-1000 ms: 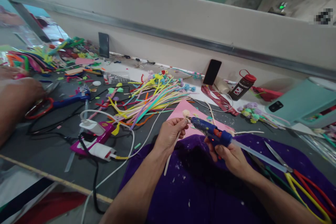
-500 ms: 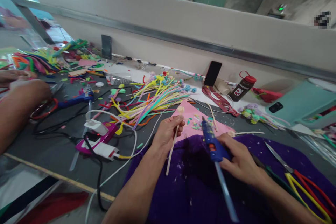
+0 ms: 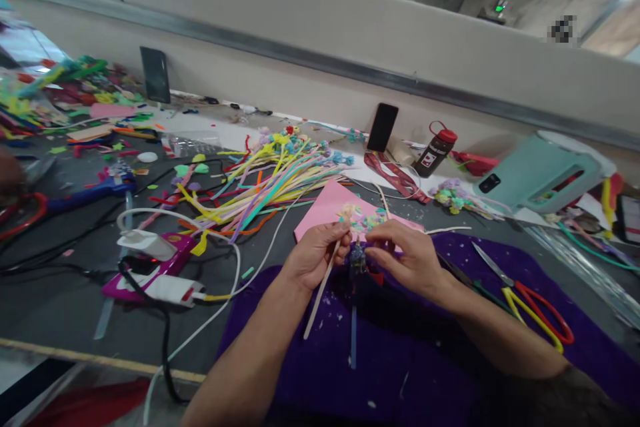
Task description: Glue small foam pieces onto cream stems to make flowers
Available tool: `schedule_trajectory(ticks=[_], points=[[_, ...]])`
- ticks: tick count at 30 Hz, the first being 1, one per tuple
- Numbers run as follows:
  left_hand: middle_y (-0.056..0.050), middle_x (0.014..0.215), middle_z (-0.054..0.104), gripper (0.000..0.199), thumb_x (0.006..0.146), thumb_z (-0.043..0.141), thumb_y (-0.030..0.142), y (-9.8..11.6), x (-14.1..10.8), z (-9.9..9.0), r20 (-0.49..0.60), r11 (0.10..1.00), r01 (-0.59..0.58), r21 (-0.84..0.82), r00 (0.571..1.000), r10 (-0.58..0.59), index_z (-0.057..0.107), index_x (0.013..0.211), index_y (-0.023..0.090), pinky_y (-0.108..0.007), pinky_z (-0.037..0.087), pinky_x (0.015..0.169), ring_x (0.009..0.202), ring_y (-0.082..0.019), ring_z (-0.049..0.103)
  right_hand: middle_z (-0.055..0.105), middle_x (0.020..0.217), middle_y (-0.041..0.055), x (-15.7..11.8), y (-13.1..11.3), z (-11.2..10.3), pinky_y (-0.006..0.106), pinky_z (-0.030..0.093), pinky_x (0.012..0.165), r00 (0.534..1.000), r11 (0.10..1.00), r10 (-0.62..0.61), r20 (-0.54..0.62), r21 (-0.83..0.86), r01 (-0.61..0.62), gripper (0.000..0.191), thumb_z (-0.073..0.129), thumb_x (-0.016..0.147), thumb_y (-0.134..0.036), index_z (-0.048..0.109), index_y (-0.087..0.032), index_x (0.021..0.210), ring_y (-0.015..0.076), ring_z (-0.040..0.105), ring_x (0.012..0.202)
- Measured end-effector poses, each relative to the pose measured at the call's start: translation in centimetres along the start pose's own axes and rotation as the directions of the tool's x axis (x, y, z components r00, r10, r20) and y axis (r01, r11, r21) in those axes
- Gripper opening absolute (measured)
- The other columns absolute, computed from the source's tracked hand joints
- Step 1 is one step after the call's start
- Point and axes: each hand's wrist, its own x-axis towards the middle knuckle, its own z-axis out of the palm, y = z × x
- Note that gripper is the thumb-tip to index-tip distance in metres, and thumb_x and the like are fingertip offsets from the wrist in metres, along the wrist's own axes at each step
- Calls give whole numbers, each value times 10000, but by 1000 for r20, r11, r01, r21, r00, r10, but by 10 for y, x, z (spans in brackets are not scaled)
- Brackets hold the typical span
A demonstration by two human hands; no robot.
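now, left hand (image 3: 320, 250): thumb and fingers pinching one pale flower stem (image 3: 320, 297), centre frame.
flower stem: probably light, bendy, soft; best held below its delicate-looking head (image 3: 347, 215).
right hand (image 3: 407, 257): fingers parted, apparently empty, just beside one blue glue gun (image 3: 358, 261).
table (image 3: 55, 317): two phones (image 3: 383, 127) propped up, one bottle (image 3: 435, 153), one pink sheet (image 3: 315, 213).

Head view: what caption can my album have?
Left hand holds a cream stem, right hand close by, glue gun between them, pink paper beyond.
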Motion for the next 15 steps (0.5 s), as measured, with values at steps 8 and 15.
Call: schedule_trajectory(ticks=[8, 15], points=[[22, 528, 497, 218, 719, 631, 307, -4, 1, -2, 23, 1000, -5, 28, 1000, 5, 566, 667, 106, -135, 314, 380, 406, -24, 415, 604, 706, 12, 17, 3, 18, 231, 412, 564, 993, 994, 57, -104, 94, -47, 64, 558, 807, -197, 608, -183, 845, 107, 527, 606], [24, 517, 501, 252, 718, 615, 326, -3, 0, 1, -25, 987, -23, 162, 999, 27, 535, 608, 115, -141, 303, 363, 378, -26, 416, 602, 682, 7, 22, 6, 6, 224, 407, 559, 985, 958, 173, -20, 237, -164, 53, 585, 777, -198, 607, -162, 745, 112, 533, 613]])
